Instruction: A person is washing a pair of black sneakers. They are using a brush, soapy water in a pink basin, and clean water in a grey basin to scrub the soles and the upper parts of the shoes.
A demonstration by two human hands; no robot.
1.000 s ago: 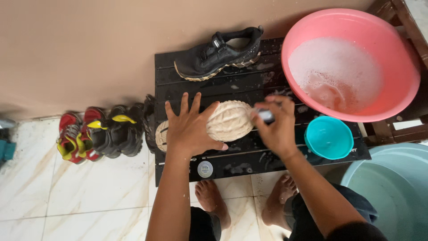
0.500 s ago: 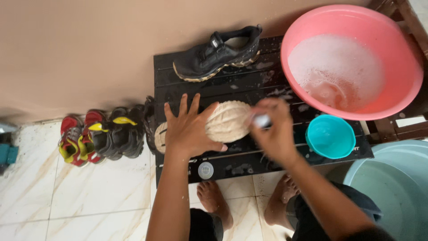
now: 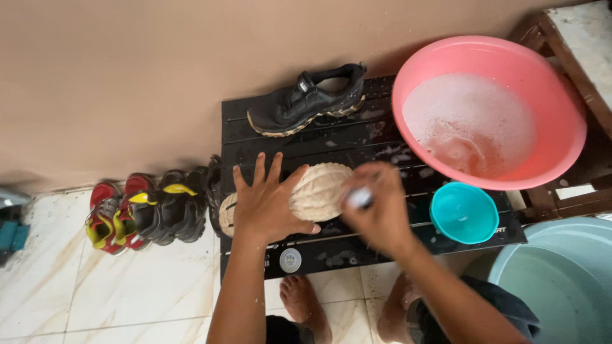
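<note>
Crowding the upturned shoe [image 3: 319, 190] — pink basin [image 3: 561, 159], teal bowl [image 3: 464, 213].

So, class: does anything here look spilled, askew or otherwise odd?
Suds and water are splashed over the black slatted board beside the pink basin. The shoe under the left hand lies sole-up, unlike the upright black shoe. The right hand is motion-blurred. Nothing looks damaged.

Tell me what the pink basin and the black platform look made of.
The round pink basin looks like smooth moulded plastic: even colour, a soft sheen on the rim, and soapy water inside. The black slatted platform is likely plastic too, or possibly painted wood; its parallel slats are wet and glossy, so the finish is hard to judge.
</note>
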